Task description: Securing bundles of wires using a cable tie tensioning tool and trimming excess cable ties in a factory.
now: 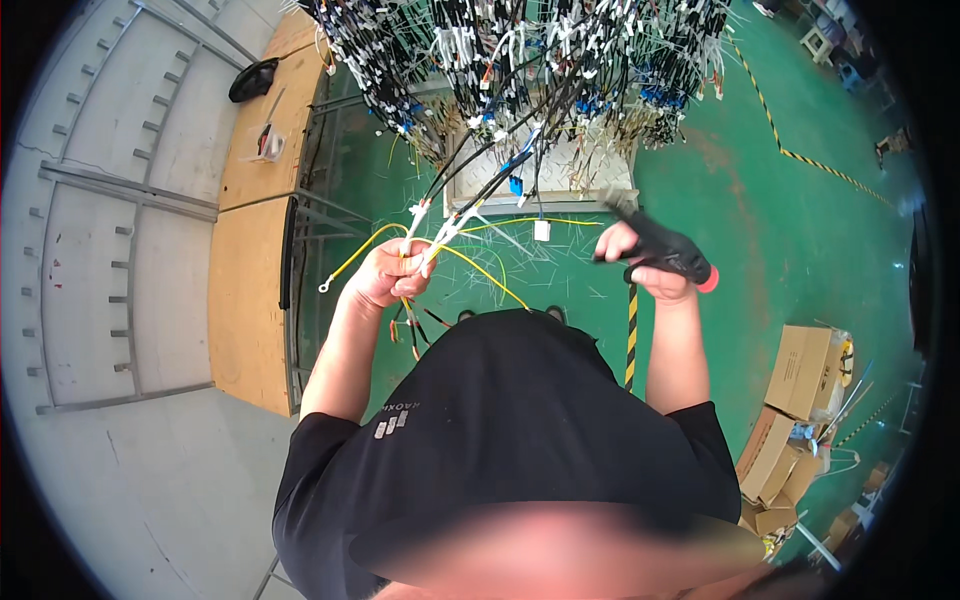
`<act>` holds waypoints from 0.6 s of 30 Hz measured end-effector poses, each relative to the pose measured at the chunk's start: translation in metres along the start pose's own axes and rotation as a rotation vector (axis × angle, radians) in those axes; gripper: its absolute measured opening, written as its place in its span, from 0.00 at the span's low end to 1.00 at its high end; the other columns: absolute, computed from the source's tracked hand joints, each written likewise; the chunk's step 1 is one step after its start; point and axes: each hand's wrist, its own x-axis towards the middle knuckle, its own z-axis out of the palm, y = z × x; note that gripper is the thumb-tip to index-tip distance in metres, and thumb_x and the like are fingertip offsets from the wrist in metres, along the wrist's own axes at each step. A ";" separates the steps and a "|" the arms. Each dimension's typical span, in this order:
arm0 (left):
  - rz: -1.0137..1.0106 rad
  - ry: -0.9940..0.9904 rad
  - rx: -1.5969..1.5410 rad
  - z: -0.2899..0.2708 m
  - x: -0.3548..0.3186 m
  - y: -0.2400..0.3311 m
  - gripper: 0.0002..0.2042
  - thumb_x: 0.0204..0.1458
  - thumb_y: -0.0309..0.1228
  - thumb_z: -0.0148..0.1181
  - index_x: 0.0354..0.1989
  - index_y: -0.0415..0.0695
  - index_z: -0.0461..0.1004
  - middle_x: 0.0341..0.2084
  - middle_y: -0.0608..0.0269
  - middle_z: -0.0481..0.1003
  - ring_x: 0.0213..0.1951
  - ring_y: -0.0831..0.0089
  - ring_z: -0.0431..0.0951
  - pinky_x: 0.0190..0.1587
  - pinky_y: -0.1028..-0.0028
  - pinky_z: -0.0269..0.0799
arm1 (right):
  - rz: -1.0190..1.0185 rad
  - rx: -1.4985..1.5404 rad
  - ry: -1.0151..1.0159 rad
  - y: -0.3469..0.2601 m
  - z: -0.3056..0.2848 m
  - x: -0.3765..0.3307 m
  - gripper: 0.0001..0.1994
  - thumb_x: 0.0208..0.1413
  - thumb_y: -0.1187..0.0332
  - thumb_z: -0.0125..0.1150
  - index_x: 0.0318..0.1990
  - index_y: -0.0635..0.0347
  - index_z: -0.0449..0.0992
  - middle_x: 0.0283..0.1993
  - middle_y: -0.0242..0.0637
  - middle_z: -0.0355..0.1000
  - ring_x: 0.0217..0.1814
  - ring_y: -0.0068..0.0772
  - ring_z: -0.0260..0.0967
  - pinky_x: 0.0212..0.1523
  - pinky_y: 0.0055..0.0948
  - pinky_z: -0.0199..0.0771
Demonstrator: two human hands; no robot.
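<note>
My left hand is closed around a bundle of cables, part of a wire harness whose black strands run up to the hanging mass of wires. White wrapping or ties show on the bundle just above my fingers. Out of my grip spread yellow-green wires, one ending in a ring terminal. Several short wire ends dangle below. A white connector hangs to the right of the bundle. My right hand grips a black pistol-shaped hand tool with a red end, apart from the cables; its front is blurred.
Ahead, a dense rack of hanging wire harnesses stands over a pale tray. Wooden-topped benches line the left side. Wire offcuts litter the green floor. Cardboard boxes stand at the right, beyond black-and-yellow floor tape.
</note>
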 end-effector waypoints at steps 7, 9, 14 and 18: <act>-0.084 0.076 0.176 0.018 0.001 0.016 0.13 0.66 0.34 0.62 0.33 0.36 0.76 0.13 0.69 0.65 0.13 0.83 0.57 0.18 0.78 0.46 | 0.033 -0.221 0.115 -0.003 0.034 0.033 0.24 0.61 0.70 0.62 0.64 0.67 0.72 0.60 0.44 0.76 0.65 0.38 0.72 0.70 0.43 0.67; -0.084 0.050 0.126 0.021 0.001 0.018 0.12 0.65 0.33 0.64 0.35 0.35 0.76 0.15 0.71 0.65 0.14 0.85 0.56 0.18 0.80 0.50 | 0.086 -0.292 0.050 0.012 0.039 0.031 0.24 0.59 0.71 0.63 0.63 0.67 0.72 0.58 0.44 0.78 0.62 0.37 0.76 0.67 0.40 0.71; 0.050 -0.183 -0.122 0.015 0.006 0.003 0.14 0.66 0.35 0.61 0.34 0.36 0.74 0.12 0.71 0.63 0.13 0.82 0.58 0.19 0.76 0.51 | 0.257 -0.634 -0.094 0.028 0.039 0.011 0.24 0.56 0.72 0.62 0.62 0.67 0.75 0.59 0.44 0.78 0.64 0.43 0.75 0.69 0.41 0.69; 0.084 -0.235 -0.189 0.020 0.006 -0.002 0.14 0.65 0.35 0.62 0.34 0.36 0.73 0.12 0.70 0.64 0.12 0.81 0.58 0.19 0.75 0.50 | 0.222 -0.371 -0.055 0.046 0.038 0.000 0.23 0.56 0.70 0.62 0.60 0.65 0.77 0.57 0.43 0.79 0.62 0.43 0.76 0.67 0.40 0.71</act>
